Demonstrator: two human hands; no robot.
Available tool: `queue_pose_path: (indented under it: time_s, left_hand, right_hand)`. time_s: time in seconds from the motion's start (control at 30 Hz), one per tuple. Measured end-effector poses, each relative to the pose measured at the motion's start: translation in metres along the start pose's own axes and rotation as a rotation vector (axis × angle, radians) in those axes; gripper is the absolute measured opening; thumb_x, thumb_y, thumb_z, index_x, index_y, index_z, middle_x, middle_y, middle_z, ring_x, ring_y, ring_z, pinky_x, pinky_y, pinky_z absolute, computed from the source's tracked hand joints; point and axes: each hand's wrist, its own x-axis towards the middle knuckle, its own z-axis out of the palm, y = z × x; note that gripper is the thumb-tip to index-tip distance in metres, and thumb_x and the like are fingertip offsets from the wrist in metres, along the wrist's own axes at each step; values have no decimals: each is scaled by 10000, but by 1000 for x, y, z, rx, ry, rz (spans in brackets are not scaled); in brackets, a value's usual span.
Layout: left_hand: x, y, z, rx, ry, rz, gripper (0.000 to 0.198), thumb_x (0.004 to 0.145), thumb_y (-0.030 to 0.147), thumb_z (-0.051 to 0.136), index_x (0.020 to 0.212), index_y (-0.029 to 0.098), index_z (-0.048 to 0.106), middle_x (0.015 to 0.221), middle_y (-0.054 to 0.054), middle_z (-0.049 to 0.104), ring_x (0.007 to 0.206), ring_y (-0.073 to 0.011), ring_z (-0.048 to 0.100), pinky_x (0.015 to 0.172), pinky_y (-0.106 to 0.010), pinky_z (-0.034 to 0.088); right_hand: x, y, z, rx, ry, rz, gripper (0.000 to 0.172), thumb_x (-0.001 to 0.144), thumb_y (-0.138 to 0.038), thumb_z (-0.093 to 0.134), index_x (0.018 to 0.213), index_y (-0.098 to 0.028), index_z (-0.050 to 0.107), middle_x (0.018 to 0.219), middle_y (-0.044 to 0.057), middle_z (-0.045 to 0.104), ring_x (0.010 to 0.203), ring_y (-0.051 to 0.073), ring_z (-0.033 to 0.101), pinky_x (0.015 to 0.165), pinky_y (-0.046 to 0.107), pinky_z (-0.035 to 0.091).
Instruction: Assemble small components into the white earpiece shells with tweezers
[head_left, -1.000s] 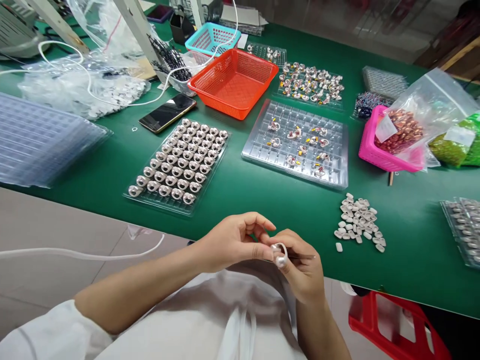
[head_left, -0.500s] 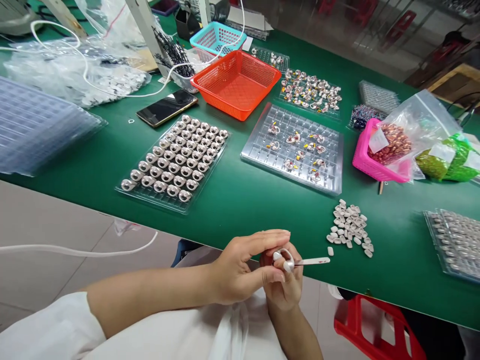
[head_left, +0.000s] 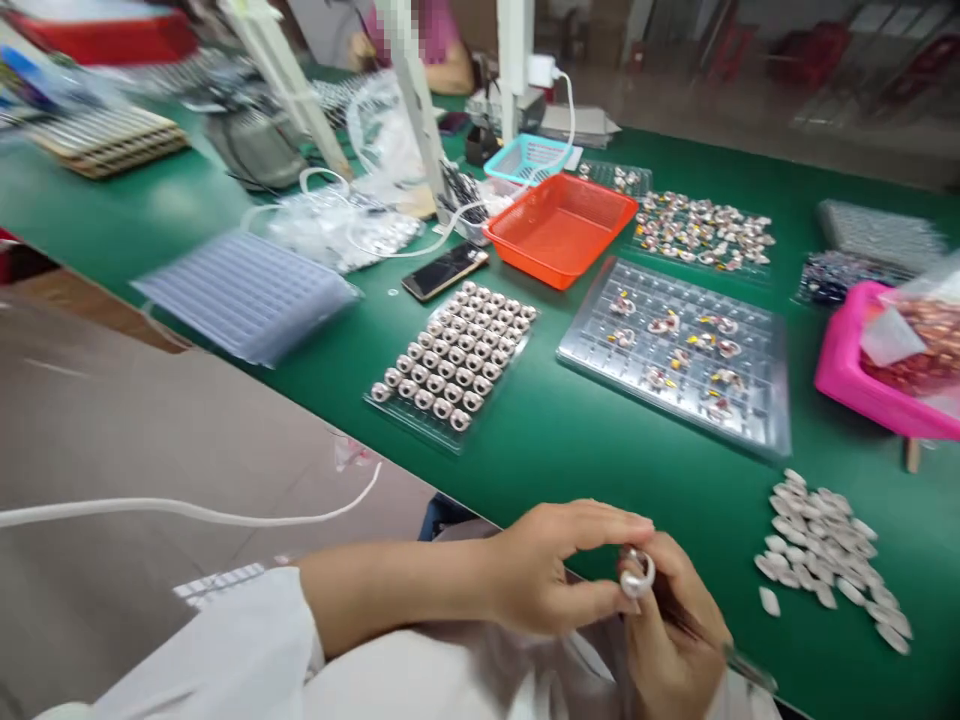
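Observation:
At the table's front edge, my left hand [head_left: 555,565] holds a small pearly-white ear-clip earbud shell [head_left: 636,580] between its thumb and fingertips. My right hand [head_left: 675,625] meets it from the right, its fingertips also at the shell. A slim metal tool that looks like tweezers [head_left: 750,672] lies in the right hand, its tail sticking out at the lower right; its tip is hidden and the hand is blurred. Rows of similar shells fill a clear tray [head_left: 420,432] beyond my hands. Loose small white caps [head_left: 821,540] lie in a pile on the right.
A clear tray [head_left: 585,345] holds several wired parts. Behind stand a red basket [head_left: 566,235] and a phone [head_left: 446,272]. A pink basket [head_left: 847,370] is at right, stacked blister trays [head_left: 247,290] at left. A person in a pink top [head_left: 442,45] sits across the green table [head_left: 570,450].
The view has swung left, so the table things appear further right. My right hand has turned, and the tool's tail now points down to the right. The shell stays between my hands.

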Motion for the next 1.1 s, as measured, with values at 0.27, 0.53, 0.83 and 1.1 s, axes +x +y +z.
queue_pose_path:
  time_s: [0.27,0.53,0.83,1.1]
  left_hand:
    - [-3,14,-27,455,105,129,192,885,339,710,882,148,695,788,-95,720,716,-179,666,710,-285,580]
    - [-31,14,-79,691,59,-98,181,810,70,560,900,180,673,843,-48,760,756,-157,711,702,-240,572]
    - [-81,-1,-195,1135,371,-217,159,952,235,579,945,183,729,1038,-99,756,947,-199,727,849,-311,603]
    - [-92,-14,-220,1236,281,-182,237,966,230,548,942,215,784,983,-71,819,955,-230,744,898,-381,589]
  right_hand:
    - [19,1,10,-373,-135,-410,267,952,-148,611,1210,-207,650,988,99,727,855,216,697,748,308,555]
    - [40,-2,46,-437,-360,-606,438,999,-122,508,1433,-181,535,1036,134,737,871,213,739,681,284,619]
    - [36,3,33,-340,-364,-497,418,970,-74,542,1366,-201,580,969,92,722,761,166,707,634,255,589]
    - [32,4,36,-277,-388,-481,366,947,-30,548,1272,-188,610,891,74,692,726,159,666,604,262,553]
